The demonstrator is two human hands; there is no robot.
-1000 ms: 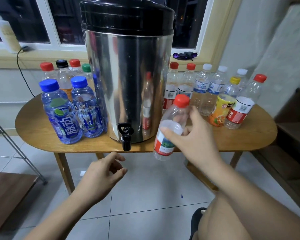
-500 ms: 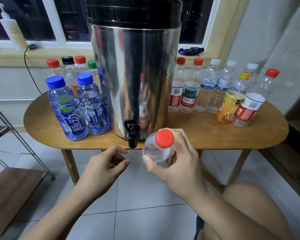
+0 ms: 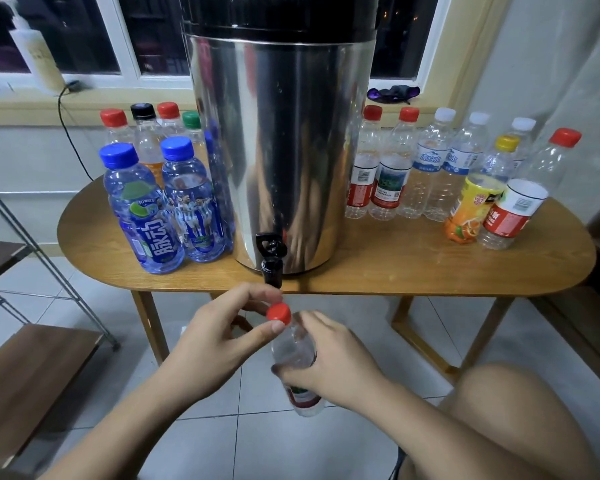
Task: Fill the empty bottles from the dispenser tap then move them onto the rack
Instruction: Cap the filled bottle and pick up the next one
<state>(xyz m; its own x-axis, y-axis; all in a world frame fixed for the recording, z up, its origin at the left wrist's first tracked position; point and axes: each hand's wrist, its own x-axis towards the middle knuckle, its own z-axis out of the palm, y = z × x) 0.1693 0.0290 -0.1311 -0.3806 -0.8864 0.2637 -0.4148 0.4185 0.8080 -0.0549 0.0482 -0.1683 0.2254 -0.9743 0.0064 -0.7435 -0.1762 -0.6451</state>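
Right hand [image 3: 329, 362] grasps the clear, red-labelled bottle [image 3: 293, 346] while left hand [image 3: 215, 337] fingers pinch its red cap [image 3: 278, 312]

Dispenser [image 3: 281, 150] top off-frame; bottle [image 3: 293, 348] label, perhaps red, behind right hand [image 3: 336, 368].

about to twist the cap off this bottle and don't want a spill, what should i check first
1. Right hand grips the bottle round its body: ok.
2. Left hand pinches the red cap: ok.
3. Cap off, mouth ready for filling: not ok, still on.
4. No water running from the tap: ok.
5. Bottle empty inside: cannot tell, the hand covers much of it.
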